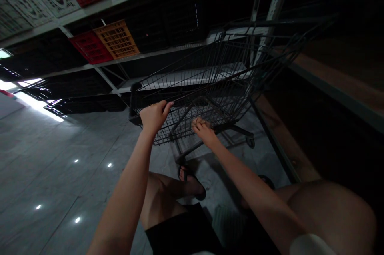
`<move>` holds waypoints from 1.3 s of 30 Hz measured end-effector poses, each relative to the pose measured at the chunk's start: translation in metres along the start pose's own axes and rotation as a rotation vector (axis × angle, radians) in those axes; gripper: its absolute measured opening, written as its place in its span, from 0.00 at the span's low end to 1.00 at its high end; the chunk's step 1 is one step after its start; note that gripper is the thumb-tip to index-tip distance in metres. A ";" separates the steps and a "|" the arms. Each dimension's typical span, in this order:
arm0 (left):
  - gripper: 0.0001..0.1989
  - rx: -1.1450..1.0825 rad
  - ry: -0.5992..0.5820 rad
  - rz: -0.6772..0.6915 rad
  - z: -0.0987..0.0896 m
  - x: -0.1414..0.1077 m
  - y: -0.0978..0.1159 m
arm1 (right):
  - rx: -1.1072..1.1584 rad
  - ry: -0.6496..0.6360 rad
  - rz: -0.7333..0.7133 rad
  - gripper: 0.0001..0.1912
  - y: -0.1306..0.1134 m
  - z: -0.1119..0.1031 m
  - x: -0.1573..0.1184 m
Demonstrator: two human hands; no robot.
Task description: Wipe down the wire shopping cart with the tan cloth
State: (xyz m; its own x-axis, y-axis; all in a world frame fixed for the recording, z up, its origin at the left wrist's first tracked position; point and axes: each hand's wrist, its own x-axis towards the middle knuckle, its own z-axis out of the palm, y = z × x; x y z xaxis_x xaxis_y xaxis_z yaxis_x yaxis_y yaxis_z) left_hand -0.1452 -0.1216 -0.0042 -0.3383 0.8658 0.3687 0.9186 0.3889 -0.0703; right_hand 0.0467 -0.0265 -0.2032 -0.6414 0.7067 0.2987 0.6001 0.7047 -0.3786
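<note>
A dark metal shopping cart (180, 125) stands tilted in the view before me, its wire basket reaching back to the right. My left hand (152, 118) is closed around the top edge of the basket's near side, thumb pointing right along the rim. Lower down, my right hand (204, 131) is at the wire mesh of that side, with its fingers bent over a small crumpled tan piece, perhaps a cloth or scrubber (207, 123). Dim light hides its exact kind. A caster wheel (250, 141) shows at the cart's lower right.
Behind the cart, a metal shelving rack (168, 51) holds red crates (90, 47), orange crates (118, 39), white ones and black ones. A low ledge (279, 139) runs along the right. My sandalled foot (192, 183) is near the cart's base on the grey floor (75, 183).
</note>
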 end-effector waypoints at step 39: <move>0.24 0.036 0.113 -0.057 0.014 0.003 0.001 | 0.479 1.032 0.108 0.15 0.042 -0.097 0.036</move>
State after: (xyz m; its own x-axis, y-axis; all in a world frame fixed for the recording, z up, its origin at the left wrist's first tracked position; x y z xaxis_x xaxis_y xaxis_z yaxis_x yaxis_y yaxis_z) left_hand -0.1480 -0.1137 -0.0158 -0.3630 0.8017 0.4749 0.8899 0.4494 -0.0784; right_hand 0.0947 0.0345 -0.1235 0.2340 0.6333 0.7377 0.2418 0.6970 -0.6751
